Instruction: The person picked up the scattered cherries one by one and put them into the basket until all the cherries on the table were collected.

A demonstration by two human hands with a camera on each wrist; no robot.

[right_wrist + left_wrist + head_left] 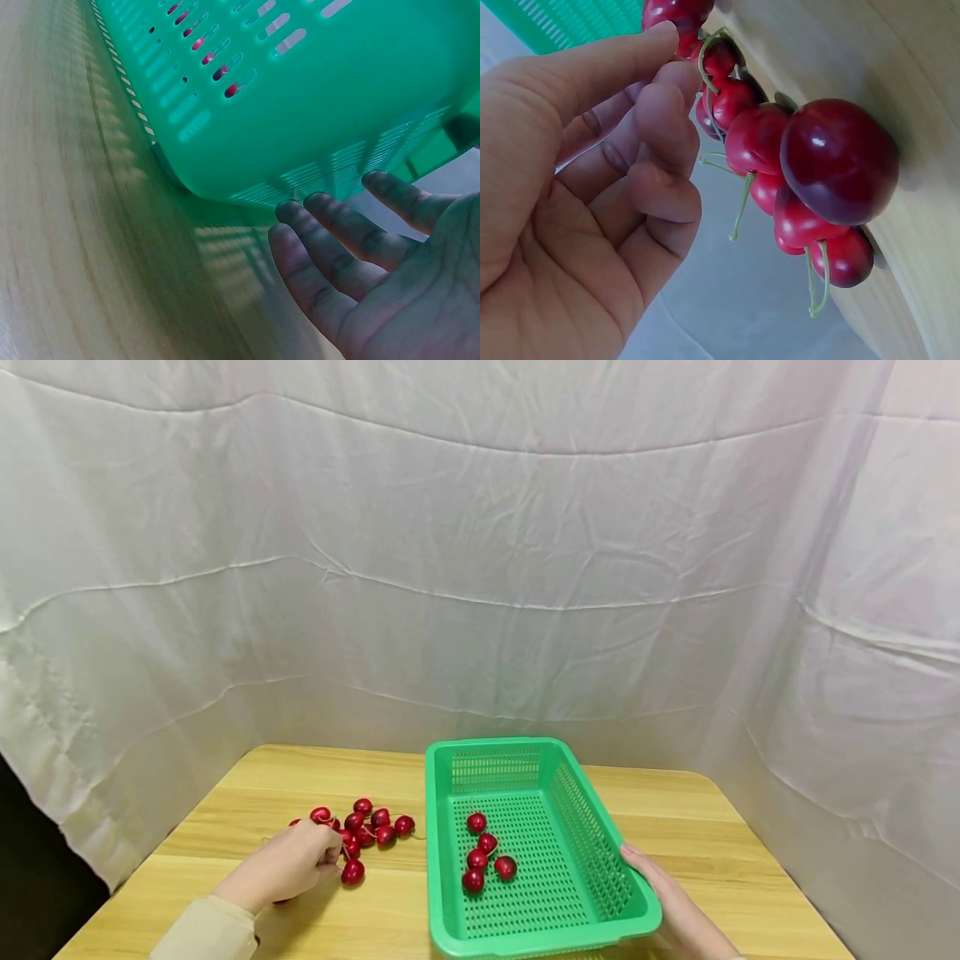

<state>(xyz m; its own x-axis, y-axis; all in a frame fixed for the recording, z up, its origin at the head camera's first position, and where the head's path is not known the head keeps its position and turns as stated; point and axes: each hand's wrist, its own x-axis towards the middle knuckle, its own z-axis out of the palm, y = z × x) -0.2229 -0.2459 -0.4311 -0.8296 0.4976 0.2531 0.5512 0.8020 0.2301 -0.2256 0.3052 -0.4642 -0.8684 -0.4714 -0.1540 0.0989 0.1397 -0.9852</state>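
In the head view my left hand point(288, 864) reaches into a group of red cherries point(365, 836) on the left of the table. Its fingers bend inward, and the thumb tip overlaps a cherry point(676, 13) in the left wrist view; I cannot tell whether it pinches anything. A larger-looking cherry point(840, 161) lies nearer that camera, among others with green stems. My right hand point(663, 889) is at the near right side of a green basket point(615, 931), thumb at the rim. Its other fingers point(330, 221) extend fairly straight along the outer wall.
Inside the basket lie several cherries point(480, 857), towards its left side. The wooden table point(720, 843) has rounded far corners. Pale cloth curtains point(510, 568) hang behind it and at both sides.
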